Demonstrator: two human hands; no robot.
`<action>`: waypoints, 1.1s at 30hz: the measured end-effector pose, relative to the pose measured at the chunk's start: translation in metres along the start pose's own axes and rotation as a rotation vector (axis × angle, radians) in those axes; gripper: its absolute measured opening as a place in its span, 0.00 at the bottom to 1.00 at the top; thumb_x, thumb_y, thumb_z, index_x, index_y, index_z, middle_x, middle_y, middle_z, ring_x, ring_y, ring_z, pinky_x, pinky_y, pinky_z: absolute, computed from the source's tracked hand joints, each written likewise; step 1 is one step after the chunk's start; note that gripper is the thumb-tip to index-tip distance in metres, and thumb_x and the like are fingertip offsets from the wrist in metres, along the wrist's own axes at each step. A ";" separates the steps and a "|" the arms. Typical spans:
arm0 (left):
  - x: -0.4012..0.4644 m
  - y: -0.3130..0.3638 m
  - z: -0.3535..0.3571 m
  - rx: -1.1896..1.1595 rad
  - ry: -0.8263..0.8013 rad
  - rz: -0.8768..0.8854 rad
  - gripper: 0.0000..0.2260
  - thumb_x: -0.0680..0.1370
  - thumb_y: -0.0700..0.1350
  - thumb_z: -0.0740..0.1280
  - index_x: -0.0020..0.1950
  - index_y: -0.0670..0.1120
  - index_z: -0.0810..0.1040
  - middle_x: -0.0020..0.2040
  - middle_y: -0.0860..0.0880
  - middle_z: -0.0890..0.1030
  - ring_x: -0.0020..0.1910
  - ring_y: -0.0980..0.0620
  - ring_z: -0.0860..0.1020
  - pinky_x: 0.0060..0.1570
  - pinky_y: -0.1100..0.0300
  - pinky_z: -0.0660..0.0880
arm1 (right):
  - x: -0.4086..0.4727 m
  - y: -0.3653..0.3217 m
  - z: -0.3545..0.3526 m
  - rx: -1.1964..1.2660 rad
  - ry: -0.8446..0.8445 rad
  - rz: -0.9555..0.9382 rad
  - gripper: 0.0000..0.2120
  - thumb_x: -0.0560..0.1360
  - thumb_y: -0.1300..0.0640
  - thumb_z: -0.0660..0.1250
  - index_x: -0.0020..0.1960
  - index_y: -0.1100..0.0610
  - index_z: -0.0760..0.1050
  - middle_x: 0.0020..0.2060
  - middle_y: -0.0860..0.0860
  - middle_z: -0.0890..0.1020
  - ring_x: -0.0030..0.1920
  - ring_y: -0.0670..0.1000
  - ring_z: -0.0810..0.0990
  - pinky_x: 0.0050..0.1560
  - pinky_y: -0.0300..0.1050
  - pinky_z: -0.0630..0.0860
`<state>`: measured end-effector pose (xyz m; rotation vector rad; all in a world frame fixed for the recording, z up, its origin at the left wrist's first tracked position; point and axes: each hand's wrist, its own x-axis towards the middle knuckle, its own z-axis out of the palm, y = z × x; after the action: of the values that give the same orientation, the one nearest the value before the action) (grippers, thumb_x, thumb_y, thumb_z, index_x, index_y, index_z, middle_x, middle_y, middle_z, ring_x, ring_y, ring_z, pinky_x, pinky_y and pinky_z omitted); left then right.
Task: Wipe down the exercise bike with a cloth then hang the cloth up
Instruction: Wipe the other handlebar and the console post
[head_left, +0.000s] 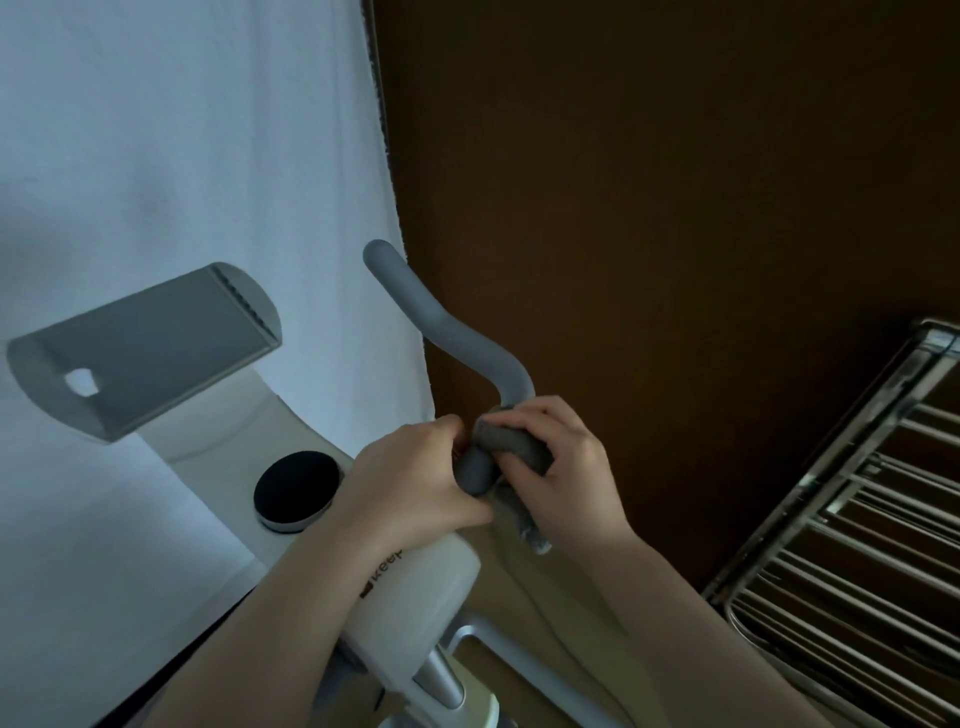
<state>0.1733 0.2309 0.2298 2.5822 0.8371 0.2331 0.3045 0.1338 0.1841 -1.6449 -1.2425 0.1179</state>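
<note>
Now wiping: right hand (563, 462) grips cloth (511, 452) round handlebar (447, 322), left hand (415, 478) clasps the bar's end; next, slide upward.

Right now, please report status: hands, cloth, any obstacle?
Left hand grips handlebar. Right hand holds grey cloth wrapped on the bar. Metal drying rack at right, apart.

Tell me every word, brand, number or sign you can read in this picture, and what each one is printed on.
"keep": dark letters beside a small dark logo mark on the white body of the exercise bike, partly covered by the left hand's wrist, so the last letter is cut off.
Nothing readable on the round black dial, the grey tablet holder or the metal rack.
</note>
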 end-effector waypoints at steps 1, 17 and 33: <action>0.000 -0.001 0.001 0.000 0.000 0.006 0.14 0.65 0.54 0.72 0.41 0.54 0.67 0.34 0.54 0.75 0.33 0.57 0.74 0.29 0.63 0.62 | 0.000 -0.001 0.001 0.005 0.016 0.005 0.14 0.72 0.64 0.70 0.55 0.52 0.82 0.52 0.41 0.76 0.56 0.44 0.76 0.55 0.44 0.77; 0.003 -0.012 0.007 -0.036 0.023 0.032 0.15 0.65 0.55 0.72 0.42 0.51 0.70 0.34 0.53 0.77 0.33 0.54 0.75 0.30 0.60 0.65 | -0.002 -0.015 -0.002 -0.010 -0.024 0.057 0.14 0.72 0.63 0.68 0.54 0.50 0.82 0.52 0.41 0.77 0.55 0.45 0.77 0.54 0.48 0.77; 0.004 -0.008 0.004 -0.009 0.014 0.012 0.16 0.65 0.54 0.72 0.44 0.51 0.70 0.37 0.53 0.75 0.36 0.53 0.75 0.30 0.59 0.65 | -0.005 -0.025 0.000 0.001 -0.060 0.103 0.15 0.72 0.65 0.68 0.53 0.49 0.82 0.51 0.39 0.76 0.53 0.42 0.77 0.54 0.41 0.77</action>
<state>0.1736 0.2379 0.2228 2.5805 0.8236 0.2584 0.2855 0.1281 0.2007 -1.7152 -1.2021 0.2333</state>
